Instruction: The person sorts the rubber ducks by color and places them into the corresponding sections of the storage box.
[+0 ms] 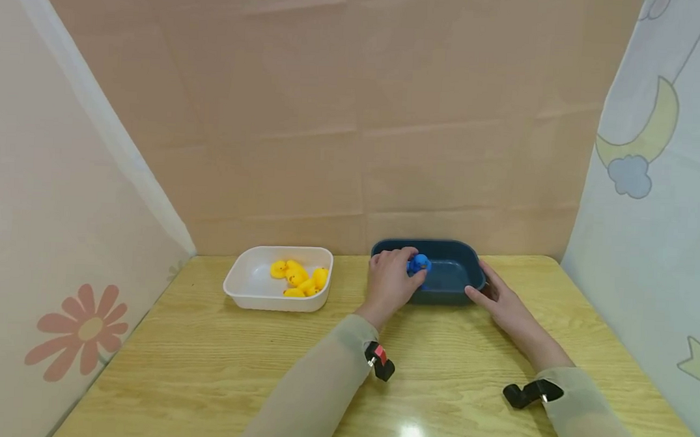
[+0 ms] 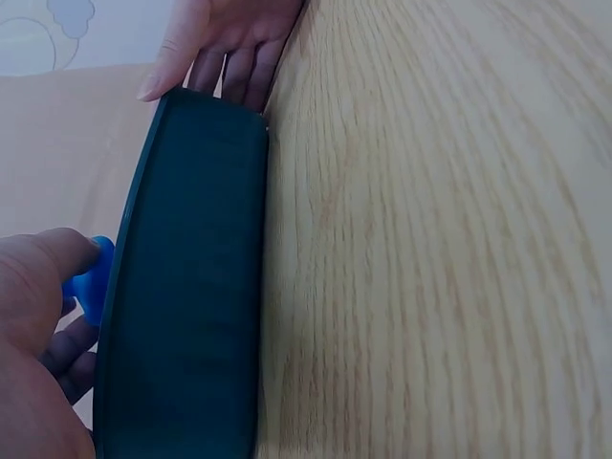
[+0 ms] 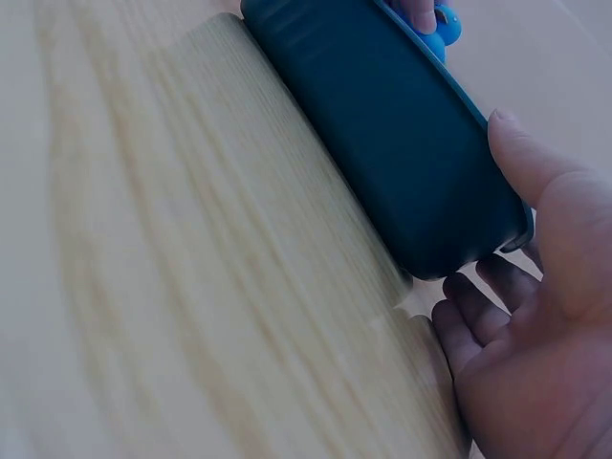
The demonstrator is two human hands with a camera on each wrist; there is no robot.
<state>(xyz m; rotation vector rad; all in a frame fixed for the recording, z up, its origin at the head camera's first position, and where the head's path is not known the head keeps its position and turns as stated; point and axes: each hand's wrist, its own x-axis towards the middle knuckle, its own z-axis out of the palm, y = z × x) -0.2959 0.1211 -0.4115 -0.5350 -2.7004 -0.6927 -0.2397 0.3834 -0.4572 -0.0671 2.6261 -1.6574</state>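
My left hand (image 1: 390, 277) pinches a small blue rubber duck (image 1: 420, 263) over the left part of a dark teal plastic basin (image 1: 449, 298). In the left wrist view the thumb and the duck (image 2: 93, 282) show just beyond the basin's rim, with the fingertips partly hidden behind it. At the basin's right end, my right hand (image 1: 501, 304) holds the corner. Seen from the right wrist, its thumb (image 3: 535, 167) lies along the rim and the fingers bend toward the end wall of the basin (image 3: 382, 124).
To the left stands a white plastic basin (image 1: 276, 303) with several yellow rubber ducks (image 1: 296, 275) in it. Both basins are near the back edge of the wooden table (image 1: 220, 369), before a tan backdrop (image 1: 272, 111). Patterned cloth walls (image 1: 636, 257) flank the table.
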